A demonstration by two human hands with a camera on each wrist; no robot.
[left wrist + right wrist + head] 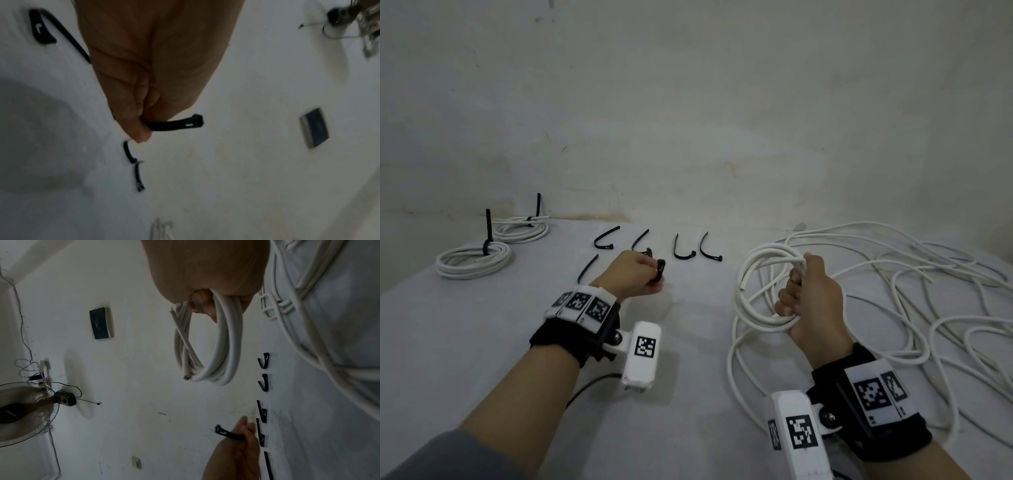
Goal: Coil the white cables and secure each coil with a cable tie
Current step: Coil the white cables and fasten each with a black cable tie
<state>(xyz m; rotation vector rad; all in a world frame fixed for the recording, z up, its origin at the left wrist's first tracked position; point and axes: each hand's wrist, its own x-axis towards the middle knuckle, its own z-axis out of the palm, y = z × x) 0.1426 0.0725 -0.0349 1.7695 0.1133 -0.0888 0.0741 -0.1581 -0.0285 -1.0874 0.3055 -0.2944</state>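
Note:
My right hand point(804, 294) grips a white cable coil point(755, 284) and holds it upright just above the table; the same coil point(207, 347) hangs from that fist in the right wrist view. My left hand point(643, 274) pinches a black cable tie point(659, 270) lifted off the table, its head end sticking out past the fingertips point(141, 129). That cable tie point(176, 124) shows clearly in the left wrist view, and again as a black tie point(229, 434) in the right wrist view. The two hands are well apart.
Several loose black ties point(688, 248) lie in a row at the back of the grey table point(482, 342). Two tied coils point(474, 260) rest at the far left. A tangle of loose white cable point(893, 291) covers the right side. A wall stands close behind.

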